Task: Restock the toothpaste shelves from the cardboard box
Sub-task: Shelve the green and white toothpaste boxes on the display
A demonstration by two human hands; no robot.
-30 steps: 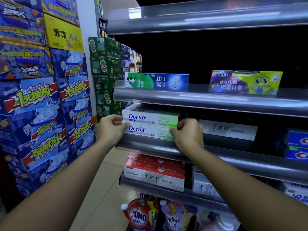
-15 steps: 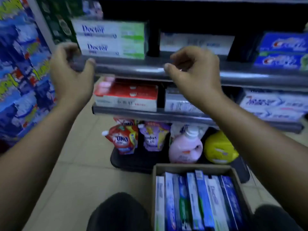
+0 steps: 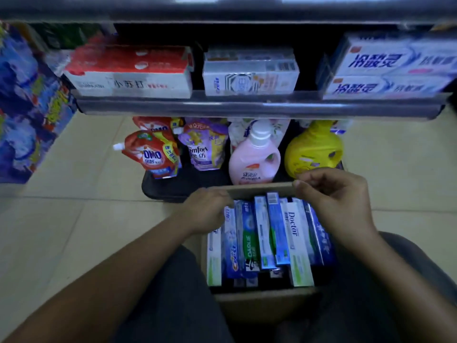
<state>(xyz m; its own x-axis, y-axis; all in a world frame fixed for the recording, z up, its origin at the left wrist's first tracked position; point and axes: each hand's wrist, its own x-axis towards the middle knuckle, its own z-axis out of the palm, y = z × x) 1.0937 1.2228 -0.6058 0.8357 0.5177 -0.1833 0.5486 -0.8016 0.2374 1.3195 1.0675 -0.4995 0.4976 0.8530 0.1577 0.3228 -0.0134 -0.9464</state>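
A cardboard box (image 3: 267, 305) stands on the floor between my knees. Several toothpaste boxes stand on edge inside it, among them a white-green Doctor box (image 3: 296, 246) and a blue-green Darlie box (image 3: 249, 243). My left hand (image 3: 207, 211) hangs over the box's far left corner with its fingers curled down and hidden. My right hand (image 3: 333, 204) is over the far right side, empty, thumb and forefinger close to the far rim. Above, the toothpaste shelf (image 3: 247, 107) carries a red-white stack (image 3: 128, 73), a white stack (image 3: 249, 75) and a blue-white stack (image 3: 390, 70).
Under the shelf, on a black base, stand an OMO pouch (image 3: 153, 154), a purple Comfort pouch (image 3: 205, 149), a pink bottle (image 3: 254, 159) and a yellow bottle (image 3: 314, 149). Stacked blue cartons (image 3: 27, 107) line the left. Beige tiled floor (image 3: 74, 219) lies between them and the box.
My view has dropped from the upper shelves to the floor. Both hands have left the Doctor boxes on the shelf and come down empty over the cardboard box.
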